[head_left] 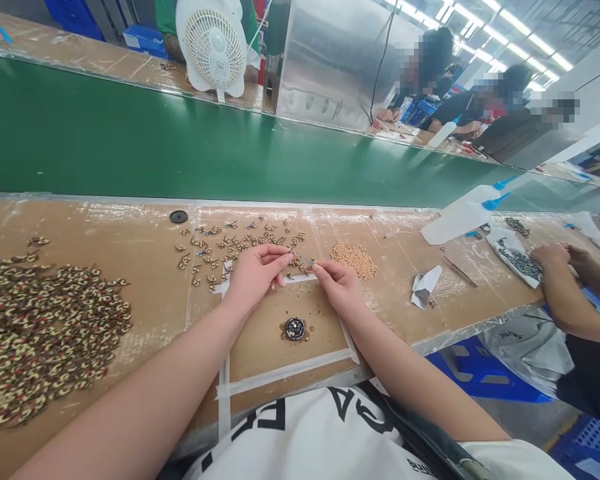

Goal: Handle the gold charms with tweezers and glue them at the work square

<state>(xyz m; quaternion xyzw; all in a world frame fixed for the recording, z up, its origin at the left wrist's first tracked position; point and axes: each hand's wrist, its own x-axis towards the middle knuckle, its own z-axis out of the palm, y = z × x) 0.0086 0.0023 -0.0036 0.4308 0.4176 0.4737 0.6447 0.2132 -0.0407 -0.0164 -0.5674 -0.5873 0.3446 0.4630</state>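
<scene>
My left hand (257, 272) and my right hand (339, 283) meet over the brown worktable (150, 293), inside a rectangle of white tape (285, 375). Both are pinched on a tiny part (300, 261) held between them; it is too small to name. Just beyond my fingers lie several small finished pieces (235, 243) scattered on the table. A small round dark dish (295, 329) sits below my hands. A heap of pale beads (356, 259) lies to the right of my right hand.
A large pile of dark patterned pieces (40, 327) covers the left of the table. A green conveyor belt (180, 147) runs behind, with a white fan (213, 47) beyond. White squeeze bottles (463, 217) and tweezers (459, 271) lie right. A co-worker's arm (565, 293) rests at the right.
</scene>
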